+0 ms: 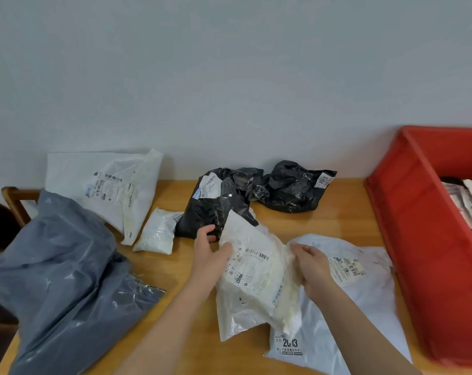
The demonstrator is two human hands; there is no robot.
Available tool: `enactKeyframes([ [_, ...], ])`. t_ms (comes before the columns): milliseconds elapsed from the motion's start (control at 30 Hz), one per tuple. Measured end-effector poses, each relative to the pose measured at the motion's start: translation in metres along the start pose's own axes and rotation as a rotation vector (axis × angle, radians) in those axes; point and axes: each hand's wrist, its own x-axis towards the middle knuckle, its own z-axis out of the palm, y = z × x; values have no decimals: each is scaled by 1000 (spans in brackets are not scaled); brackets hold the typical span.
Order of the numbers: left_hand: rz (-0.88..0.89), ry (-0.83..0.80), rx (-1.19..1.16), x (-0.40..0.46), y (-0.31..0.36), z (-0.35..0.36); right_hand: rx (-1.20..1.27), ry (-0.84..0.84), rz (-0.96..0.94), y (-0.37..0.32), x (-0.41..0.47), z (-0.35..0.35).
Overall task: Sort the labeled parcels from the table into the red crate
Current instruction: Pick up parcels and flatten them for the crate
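A cream-white labeled parcel (252, 282) is held over the middle of the wooden table (345, 220). My left hand (209, 255) grips its left edge, thumb on top. My right hand (314, 269) pinches its crumpled right edge. Under it lies a pale blue-white parcel (364, 301) with two labels. The red crate (418, 239) stands at the right with several parcels inside. Two black labeled parcels (218, 201) (294, 188) lie toward the wall.
A big grey bag (62, 280) covers the table's left end. A large white labeled parcel (107, 185) leans on the wall, with a small white packet (158, 231) beside it. A wooden chair back (13, 198) shows at far left.
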Motion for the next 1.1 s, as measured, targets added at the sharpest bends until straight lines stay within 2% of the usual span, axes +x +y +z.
enactKeyframes([
  [100,160,-44,243,-1,-24,5,-131,242,-40,19,-2,-12],
  [200,247,-202,399,-7,-42,17,-130,425,1,35,-6,-22],
  [267,228,-313,417,-11,-45,28,-58,524,42,40,-8,-33],
  [333,257,-354,459,-13,-46,39,-22,615,63,42,-10,-44],
  [400,329,-352,534,-11,-46,47,-165,643,56,45,-9,-50],
  [467,444,-328,703,-9,-45,55,-430,647,-84,48,-11,-54],
  [500,512,-316,800,-10,-44,60,-519,649,-255,50,-11,-56],
  [533,572,-315,881,-11,-42,64,-572,623,-474,51,-11,-56],
  [600,656,-342,1020,-14,-40,73,-674,469,-852,59,-9,-55],
  [667,668,-364,1158,-15,-44,82,-813,278,-990,66,-6,-54],
  [733,607,-380,1251,-12,-51,85,-936,128,-923,74,-2,-53],
  [833,493,-423,1326,-7,-69,87,-1088,0,-785,88,6,-53],
  [1000,402,-467,1366,-3,-81,92,-1215,-64,-653,94,10,-43],
  [1067,416,-480,1286,1,-81,92,-1266,-63,-654,82,13,-40],
  [1100,425,-467,1172,2,-80,94,-1255,-30,-674,74,13,-38],
])
